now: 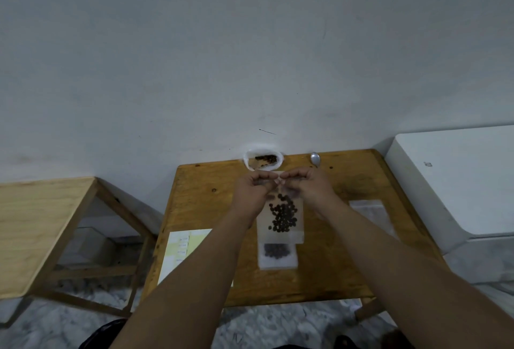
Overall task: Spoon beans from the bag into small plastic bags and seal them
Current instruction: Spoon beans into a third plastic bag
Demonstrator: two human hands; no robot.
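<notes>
The bean bag [262, 160] sits at the counter's [205, 198] far edge, mid-frame, with a spoon [315, 159] just right of it. Below them the left hand [254, 185] and right hand [309, 185] pinch the top of a small bag [281, 216]. A filled bag [277, 254] lies below that, and papers [182, 248] lie lower left.

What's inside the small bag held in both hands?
Dark beans sit in the small bag. The left hand and right hand pinch its top edge and cover it, so the seal cannot be seen.
</notes>
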